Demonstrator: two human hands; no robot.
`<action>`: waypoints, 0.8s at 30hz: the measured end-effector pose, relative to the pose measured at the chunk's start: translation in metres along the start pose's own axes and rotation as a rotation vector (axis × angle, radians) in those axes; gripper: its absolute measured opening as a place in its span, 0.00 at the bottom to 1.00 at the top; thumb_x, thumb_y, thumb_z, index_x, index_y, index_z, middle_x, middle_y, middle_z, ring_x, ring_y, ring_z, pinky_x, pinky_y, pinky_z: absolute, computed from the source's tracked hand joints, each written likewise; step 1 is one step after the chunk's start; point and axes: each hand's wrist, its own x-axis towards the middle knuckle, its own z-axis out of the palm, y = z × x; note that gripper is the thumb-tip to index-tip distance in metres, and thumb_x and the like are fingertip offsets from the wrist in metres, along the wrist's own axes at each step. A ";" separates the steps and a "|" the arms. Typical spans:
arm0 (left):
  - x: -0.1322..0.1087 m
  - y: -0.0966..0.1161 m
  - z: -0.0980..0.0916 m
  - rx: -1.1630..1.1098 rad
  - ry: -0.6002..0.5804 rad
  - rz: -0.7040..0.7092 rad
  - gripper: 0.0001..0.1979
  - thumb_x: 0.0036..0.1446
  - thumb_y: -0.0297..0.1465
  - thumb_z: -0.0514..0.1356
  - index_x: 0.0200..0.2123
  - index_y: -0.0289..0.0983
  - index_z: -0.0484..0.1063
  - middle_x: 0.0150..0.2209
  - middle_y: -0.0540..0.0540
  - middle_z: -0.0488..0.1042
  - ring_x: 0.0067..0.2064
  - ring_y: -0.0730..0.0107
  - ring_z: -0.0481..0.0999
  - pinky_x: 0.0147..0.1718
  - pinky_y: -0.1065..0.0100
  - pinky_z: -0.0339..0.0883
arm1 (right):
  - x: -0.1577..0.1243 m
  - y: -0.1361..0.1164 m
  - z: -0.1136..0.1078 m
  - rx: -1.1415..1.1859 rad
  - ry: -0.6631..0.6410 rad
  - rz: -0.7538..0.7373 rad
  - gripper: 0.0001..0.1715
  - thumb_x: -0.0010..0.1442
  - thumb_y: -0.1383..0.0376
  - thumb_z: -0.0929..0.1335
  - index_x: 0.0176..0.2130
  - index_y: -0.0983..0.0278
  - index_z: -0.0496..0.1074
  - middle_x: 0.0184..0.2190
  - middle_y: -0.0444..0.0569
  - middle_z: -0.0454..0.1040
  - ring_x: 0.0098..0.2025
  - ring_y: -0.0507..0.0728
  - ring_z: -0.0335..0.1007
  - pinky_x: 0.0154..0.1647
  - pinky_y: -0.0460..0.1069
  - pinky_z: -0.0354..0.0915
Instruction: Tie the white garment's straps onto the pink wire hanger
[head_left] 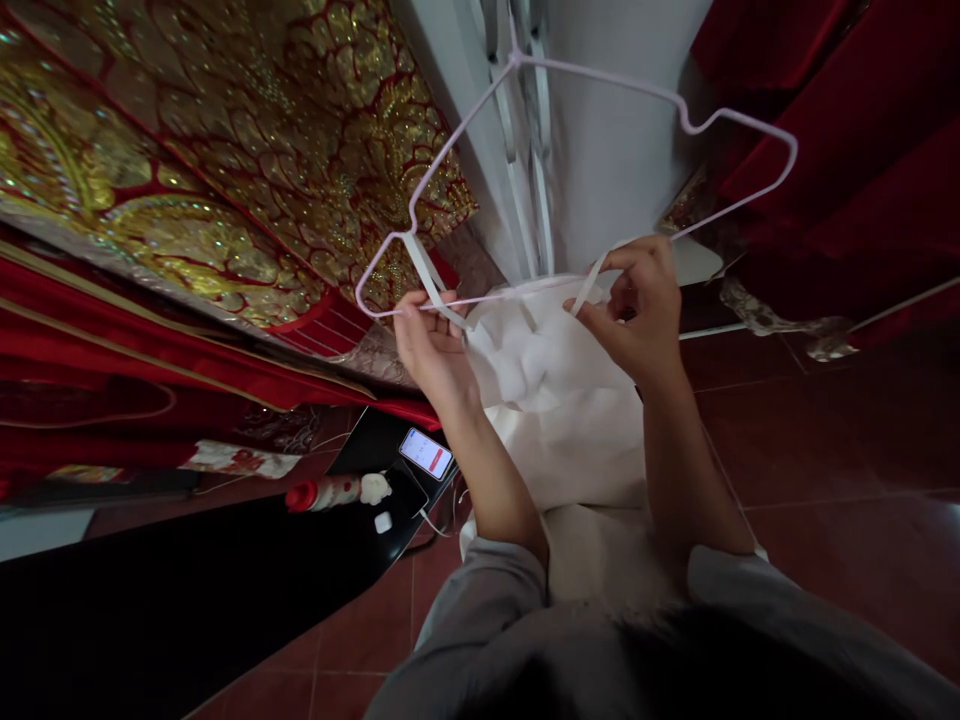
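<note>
A pale pink wire clothes hanger (600, 75) hangs in front of me, its hook end near the metal rails. Below its lower bar hangs a white garment (555, 400) with narrow straps. One strap (424, 265) loops over the hanger's left notch. My left hand (435, 335) is closed about the hanger's lower left bar, beside this strap. With thumb and fingers, my right hand (637, 305) pinches the other strap (590, 283), which stands apart from the right notch. The garment's lower part hangs down toward my body.
Gold-embroidered red garments (300, 150) hang at the left, dark red cloth (847, 180) at the right. On a black table (225, 590) lie a lit phone (425, 454), a red-capped bottle (322, 493) and a small white case (383, 522). Reddish tiles (810, 450) cover the floor.
</note>
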 end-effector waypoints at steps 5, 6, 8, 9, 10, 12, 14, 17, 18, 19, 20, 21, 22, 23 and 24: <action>-0.010 -0.005 0.008 0.101 -0.039 0.075 0.16 0.71 0.45 0.56 0.35 0.40 0.62 0.30 0.49 0.78 0.32 0.71 0.80 0.39 0.69 0.75 | 0.011 0.027 -0.025 0.034 0.285 -0.005 0.28 0.58 0.45 0.76 0.51 0.55 0.74 0.49 0.51 0.73 0.37 0.53 0.68 0.33 0.50 0.70; -0.009 -0.005 0.007 0.089 -0.047 0.076 0.16 0.71 0.44 0.56 0.35 0.40 0.62 0.30 0.49 0.78 0.31 0.72 0.79 0.38 0.69 0.75 | 0.017 0.036 -0.033 0.041 0.405 -0.019 0.26 0.58 0.45 0.76 0.49 0.55 0.75 0.45 0.49 0.73 0.36 0.52 0.67 0.34 0.50 0.70; -0.007 -0.004 0.004 0.045 -0.073 0.079 0.15 0.70 0.43 0.57 0.34 0.40 0.62 0.29 0.49 0.79 0.31 0.72 0.80 0.37 0.70 0.75 | 0.032 0.050 -0.052 0.052 0.578 -0.051 0.22 0.59 0.45 0.75 0.45 0.54 0.76 0.38 0.45 0.70 0.34 0.51 0.66 0.34 0.50 0.68; -0.006 -0.003 0.003 0.021 -0.092 0.081 0.15 0.70 0.43 0.58 0.34 0.40 0.63 0.29 0.49 0.79 0.31 0.72 0.80 0.36 0.71 0.74 | 0.041 0.054 -0.060 0.047 0.585 -0.042 0.19 0.59 0.47 0.75 0.45 0.53 0.76 0.39 0.44 0.70 0.35 0.51 0.67 0.35 0.50 0.69; -0.006 -0.003 0.002 0.001 -0.108 0.083 0.15 0.69 0.42 0.59 0.34 0.40 0.63 0.29 0.49 0.79 0.31 0.72 0.80 0.36 0.71 0.74 | 0.050 0.054 -0.068 0.033 0.559 -0.039 0.18 0.59 0.49 0.75 0.44 0.53 0.76 0.39 0.44 0.71 0.37 0.52 0.69 0.37 0.51 0.70; -0.007 -0.001 0.001 -0.019 -0.125 0.092 0.15 0.69 0.42 0.60 0.34 0.40 0.63 0.28 0.50 0.79 0.30 0.73 0.79 0.36 0.71 0.74 | 0.068 0.047 -0.078 -0.020 0.417 -0.039 0.15 0.56 0.55 0.77 0.43 0.54 0.78 0.39 0.44 0.74 0.40 0.55 0.72 0.42 0.54 0.71; -0.008 0.001 0.002 -0.009 -0.116 0.103 0.14 0.70 0.41 0.59 0.34 0.40 0.63 0.28 0.50 0.79 0.30 0.73 0.79 0.36 0.71 0.73 | 0.084 0.033 -0.081 -0.087 0.239 -0.066 0.14 0.53 0.61 0.79 0.40 0.54 0.78 0.38 0.45 0.75 0.41 0.58 0.73 0.48 0.57 0.71; -0.008 0.002 0.003 0.031 -0.085 0.116 0.13 0.71 0.40 0.56 0.34 0.41 0.62 0.28 0.50 0.78 0.30 0.72 0.78 0.36 0.70 0.72 | 0.101 0.011 -0.075 -0.142 0.035 -0.086 0.22 0.46 0.71 0.80 0.38 0.57 0.72 0.37 0.44 0.72 0.40 0.56 0.71 0.48 0.56 0.70; -0.008 0.003 0.003 0.040 -0.082 0.116 0.13 0.71 0.40 0.56 0.34 0.41 0.62 0.28 0.49 0.78 0.30 0.72 0.77 0.36 0.70 0.72 | 0.105 0.005 -0.072 -0.136 0.003 -0.090 0.24 0.44 0.72 0.80 0.37 0.58 0.70 0.36 0.44 0.70 0.39 0.55 0.70 0.46 0.55 0.69; -0.007 0.003 0.003 0.042 -0.085 0.112 0.13 0.71 0.40 0.56 0.34 0.41 0.62 0.28 0.49 0.78 0.30 0.72 0.77 0.36 0.70 0.72 | 0.108 0.000 -0.069 -0.124 -0.014 -0.093 0.26 0.42 0.73 0.80 0.36 0.58 0.68 0.35 0.43 0.69 0.37 0.55 0.69 0.45 0.55 0.69; -0.007 0.003 0.002 0.039 -0.092 0.107 0.13 0.71 0.40 0.56 0.34 0.41 0.62 0.28 0.49 0.78 0.30 0.72 0.77 0.36 0.70 0.71 | 0.109 -0.003 -0.068 -0.121 -0.045 -0.087 0.25 0.43 0.72 0.79 0.36 0.58 0.67 0.35 0.42 0.69 0.37 0.55 0.69 0.45 0.55 0.69; -0.007 0.004 0.002 0.032 -0.100 0.099 0.14 0.70 0.41 0.57 0.34 0.41 0.63 0.28 0.49 0.78 0.30 0.72 0.77 0.36 0.70 0.71 | 0.110 -0.006 -0.069 -0.132 -0.074 -0.078 0.23 0.45 0.72 0.78 0.37 0.57 0.68 0.36 0.42 0.71 0.37 0.55 0.69 0.45 0.56 0.70; -0.007 0.004 0.001 0.025 -0.107 0.089 0.14 0.70 0.41 0.58 0.34 0.40 0.63 0.28 0.49 0.78 0.30 0.72 0.77 0.36 0.70 0.71 | 0.109 -0.008 -0.070 -0.167 -0.096 -0.068 0.21 0.49 0.71 0.77 0.39 0.55 0.69 0.38 0.43 0.73 0.39 0.57 0.71 0.47 0.57 0.71; -0.008 0.003 0.001 0.021 -0.111 0.077 0.15 0.69 0.42 0.59 0.34 0.40 0.63 0.28 0.49 0.79 0.30 0.72 0.77 0.37 0.70 0.71 | 0.108 -0.010 -0.072 -0.228 -0.110 -0.060 0.19 0.52 0.70 0.75 0.41 0.53 0.71 0.42 0.43 0.75 0.43 0.60 0.73 0.52 0.60 0.71; -0.009 0.002 0.001 0.023 -0.112 0.066 0.15 0.68 0.43 0.60 0.34 0.40 0.63 0.29 0.49 0.79 0.30 0.72 0.77 0.37 0.70 0.71 | 0.105 -0.011 -0.074 -0.301 -0.117 -0.059 0.20 0.54 0.70 0.75 0.44 0.51 0.72 0.46 0.44 0.77 0.49 0.62 0.74 0.58 0.62 0.70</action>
